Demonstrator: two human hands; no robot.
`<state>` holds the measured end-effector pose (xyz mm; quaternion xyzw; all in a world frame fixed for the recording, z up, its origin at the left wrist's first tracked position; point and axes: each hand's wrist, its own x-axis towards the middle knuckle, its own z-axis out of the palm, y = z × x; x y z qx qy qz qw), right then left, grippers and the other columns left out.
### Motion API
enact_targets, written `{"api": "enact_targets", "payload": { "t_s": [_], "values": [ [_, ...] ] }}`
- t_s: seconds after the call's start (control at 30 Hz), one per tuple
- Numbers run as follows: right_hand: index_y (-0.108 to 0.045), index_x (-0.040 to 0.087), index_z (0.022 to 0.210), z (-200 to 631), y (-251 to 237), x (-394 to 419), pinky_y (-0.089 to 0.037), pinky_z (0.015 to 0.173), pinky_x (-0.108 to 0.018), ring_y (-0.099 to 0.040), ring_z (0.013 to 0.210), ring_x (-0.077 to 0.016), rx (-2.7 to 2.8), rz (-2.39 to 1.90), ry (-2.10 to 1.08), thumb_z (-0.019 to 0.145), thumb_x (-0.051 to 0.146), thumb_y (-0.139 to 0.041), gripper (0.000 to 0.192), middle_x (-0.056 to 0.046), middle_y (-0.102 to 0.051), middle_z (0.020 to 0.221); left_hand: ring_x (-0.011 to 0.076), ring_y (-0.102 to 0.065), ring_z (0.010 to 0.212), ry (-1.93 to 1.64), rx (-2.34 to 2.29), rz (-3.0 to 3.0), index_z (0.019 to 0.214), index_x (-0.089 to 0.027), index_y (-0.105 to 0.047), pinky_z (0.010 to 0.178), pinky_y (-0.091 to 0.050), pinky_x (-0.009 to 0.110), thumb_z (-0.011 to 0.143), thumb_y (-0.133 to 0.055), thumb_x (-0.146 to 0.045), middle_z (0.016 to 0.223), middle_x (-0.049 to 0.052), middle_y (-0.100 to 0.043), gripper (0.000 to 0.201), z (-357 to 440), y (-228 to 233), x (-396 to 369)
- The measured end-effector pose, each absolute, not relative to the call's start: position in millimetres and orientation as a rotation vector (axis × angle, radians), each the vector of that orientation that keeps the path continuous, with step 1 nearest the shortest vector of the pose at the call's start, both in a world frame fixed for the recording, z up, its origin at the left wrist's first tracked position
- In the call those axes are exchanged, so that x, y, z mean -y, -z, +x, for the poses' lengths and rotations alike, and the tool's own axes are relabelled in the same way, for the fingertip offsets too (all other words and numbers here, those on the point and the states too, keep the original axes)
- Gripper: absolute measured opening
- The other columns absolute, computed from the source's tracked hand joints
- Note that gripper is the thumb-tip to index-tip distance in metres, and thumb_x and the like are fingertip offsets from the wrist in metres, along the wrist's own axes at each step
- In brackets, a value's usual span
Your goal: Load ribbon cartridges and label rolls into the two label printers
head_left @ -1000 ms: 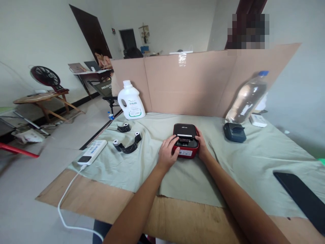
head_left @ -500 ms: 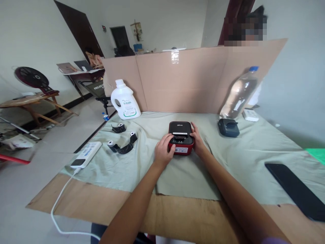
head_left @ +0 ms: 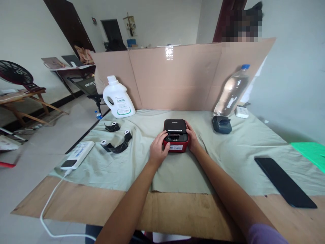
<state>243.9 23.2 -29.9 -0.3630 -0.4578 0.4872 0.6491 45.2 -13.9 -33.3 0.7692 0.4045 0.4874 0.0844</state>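
Note:
A small red and black label printer [head_left: 175,146] sits on the cloth in front of me. Its black lid [head_left: 174,124] looks slightly raised, with a dark gap at the front edge. My left hand [head_left: 159,148] holds the printer's left side, fingers over the top edge and thumb at the front. Along the right side, my right hand [head_left: 193,139] is wrapped with its fingers toward the rear corner. The inside of the printer cannot be made out. To the left lie black-and-white label rolls, a small roll [head_left: 113,126] and a longer unrolled strip [head_left: 119,148].
A white jug [head_left: 119,98] and a clear bottle [head_left: 232,91] stand before a cardboard screen [head_left: 172,81]. A black device [head_left: 221,124] rests at the right, near a dark phone [head_left: 284,181]. A power strip [head_left: 78,155] with a white cable lies left. A person is behind the screen.
The printer's lid appears a little more raised at its front edge. Both hands remain on the printer's sides. The whole view has shifted slightly, moving things leftward in the picture.

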Motion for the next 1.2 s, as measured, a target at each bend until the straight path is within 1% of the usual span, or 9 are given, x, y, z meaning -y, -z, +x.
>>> {"api": "enact_targets", "payload": {
  "t_s": [0.13, 0.27, 0.37, 0.47, 0.6, 0.83, 0.93, 1.03, 1.2],
  "values": [
    [-0.053, 0.031, 0.143, 248, 34, -28, -0.043, 0.113, -0.041, -0.052, 0.137, -0.0225, 0.998, -0.855, -1.139, 0.077, 0.044, -0.063, 0.068, -0.001, -0.055, 0.15, 0.0226, -0.054, 0.133, -1.457, -1.187, 2.271, 0.129, -0.018, -0.054, 0.112, -0.045, 0.04, 0.097, -0.049, -0.03, 0.142, 0.013, -0.057, 0.035, 46, 33, 14],
    [-0.061, 0.032, 0.136, 251, 36, -34, -0.037, 0.118, -0.042, -0.054, 0.134, -0.0239, 0.949, -0.783, -1.15, 0.072, 0.03, -0.067, 0.065, 0.001, -0.063, 0.14, 0.0239, -0.055, 0.131, -1.425, -1.232, 2.225, 0.136, -0.018, -0.05, 0.109, -0.048, 0.039, 0.094, -0.052, -0.029, 0.14, 0.013, -0.058, 0.044, 46, 33, 14],
    [-0.063, 0.033, 0.133, 251, 37, -36, -0.035, 0.12, -0.044, -0.054, 0.134, -0.0243, 0.947, -0.762, -1.141, 0.071, 0.024, -0.066, 0.063, 0.003, -0.064, 0.138, 0.0248, -0.056, 0.131, -1.399, -1.27, 2.21, 0.139, -0.018, -0.048, 0.107, -0.049, 0.039, 0.094, -0.052, -0.03, 0.14, 0.013, -0.058, 0.047, 46, 33, 15],
    [-0.063, 0.032, 0.133, 249, 41, -36, -0.032, 0.122, -0.045, -0.051, 0.138, -0.0243, 0.956, -0.731, -1.133, 0.075, 0.027, -0.066, 0.059, 0.003, -0.063, 0.141, 0.0252, -0.055, 0.132, -1.411, -1.262, 2.203, 0.14, -0.017, -0.047, 0.108, -0.048, 0.04, 0.094, -0.051, -0.031, 0.142, 0.013, -0.057, 0.048, 46, 36, 15],
    [-0.062, 0.031, 0.135, 248, 49, -37, -0.028, 0.124, -0.043, -0.047, 0.142, -0.0225, 0.953, -0.66, -1.127, 0.08, 0.035, -0.066, 0.055, 0.003, -0.059, 0.146, 0.0258, -0.054, 0.133, -1.398, -1.26, 2.204, 0.145, -0.017, -0.043, 0.11, -0.046, 0.041, 0.095, -0.05, -0.032, 0.144, 0.014, -0.056, 0.052, 43, 39, 13],
    [-0.059, 0.032, 0.137, 247, 53, -36, -0.027, 0.125, -0.046, -0.045, 0.143, -0.0214, 0.887, -0.654, -1.162, 0.084, 0.048, -0.069, 0.057, 0.002, -0.057, 0.148, 0.0251, -0.05, 0.138, -1.381, -1.194, 2.196, 0.151, -0.017, -0.037, 0.114, -0.043, 0.041, 0.098, -0.045, -0.033, 0.152, 0.014, -0.05, 0.056, 41, 38, 11],
    [-0.057, 0.033, 0.139, 249, 53, -37, -0.027, 0.125, -0.046, -0.047, 0.142, -0.0213, 0.873, -0.669, -1.18, 0.083, 0.046, -0.071, 0.059, 0.002, -0.056, 0.148, 0.0252, -0.049, 0.139, -1.381, -1.189, 2.186, 0.151, -0.017, -0.038, 0.114, -0.042, 0.041, 0.098, -0.045, -0.032, 0.153, 0.013, -0.049, 0.055, 41, 37, 12],
    [-0.056, 0.033, 0.139, 251, 54, -38, -0.027, 0.125, -0.047, -0.048, 0.141, -0.0218, 0.886, -0.679, -1.19, 0.08, 0.04, -0.072, 0.061, 0.002, -0.057, 0.147, 0.0254, -0.053, 0.134, -1.363, -1.213, 2.157, 0.148, -0.018, -0.041, 0.112, -0.044, 0.041, 0.098, -0.045, -0.033, 0.149, 0.013, -0.052, 0.053, 41, 36, 13],
    [-0.062, 0.031, 0.133, 253, 49, -41, -0.028, 0.124, -0.047, -0.047, 0.141, -0.0235, 0.915, -0.708, -1.175, 0.076, 0.033, -0.069, 0.058, 0.002, -0.059, 0.145, 0.0248, -0.058, 0.126, -1.347, -1.253, 2.142, 0.144, -0.019, -0.045, 0.106, -0.047, 0.039, 0.098, -0.045, -0.031, 0.143, 0.011, -0.057, 0.047, 41, 31, 14]
  ]
}}
